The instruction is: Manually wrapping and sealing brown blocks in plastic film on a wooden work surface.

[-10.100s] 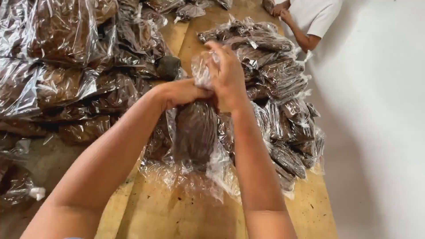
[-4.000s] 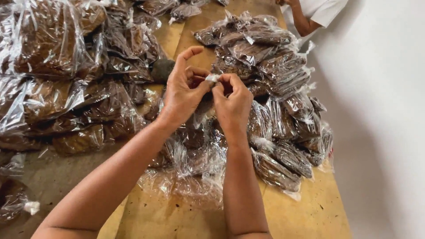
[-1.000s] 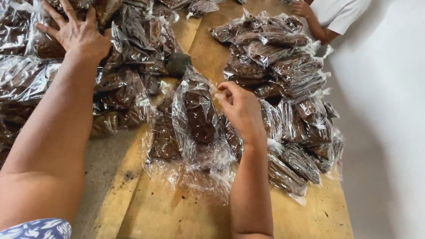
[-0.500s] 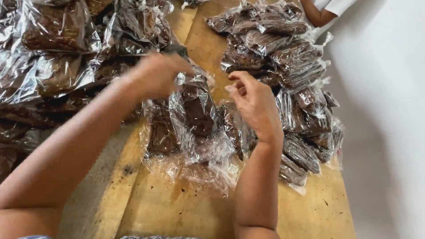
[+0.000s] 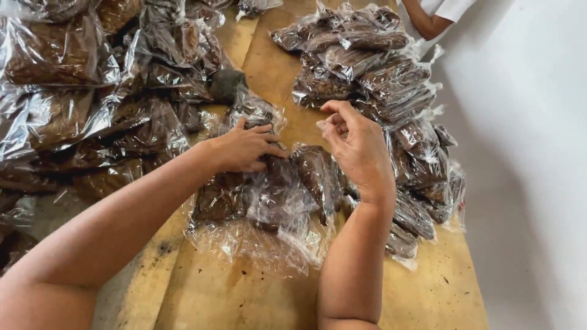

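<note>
Resting palm-down, the left hand (image 5: 244,146) spreading its fingers over the upper end of a clear plastic bag of dark brown filling (image 5: 269,195), pressing on it rather than closing round it. Lying flat near the middle of the wooden table (image 5: 263,61), that bag, its loose crinkled edge trailing toward the near side. Hovering just right of it, the right hand (image 5: 361,150), fingertips (image 5: 327,125) pinched together above the bag; whether anything small is being held between them, cannot tell. Piling up along the right edge of the table, a heap of filled clear bags (image 5: 373,67), some lying under the right wrist. Spreading across the left side, another mass of larger filled bags (image 5: 79,104), overlapping one another. Sitting between the two heaps, just beyond the left hand, a dark rounded lump (image 5: 227,82). Showing at the far top right corner, another person's arm in a white sleeve (image 5: 431,18), beside the pale wall (image 5: 526,153).
</note>
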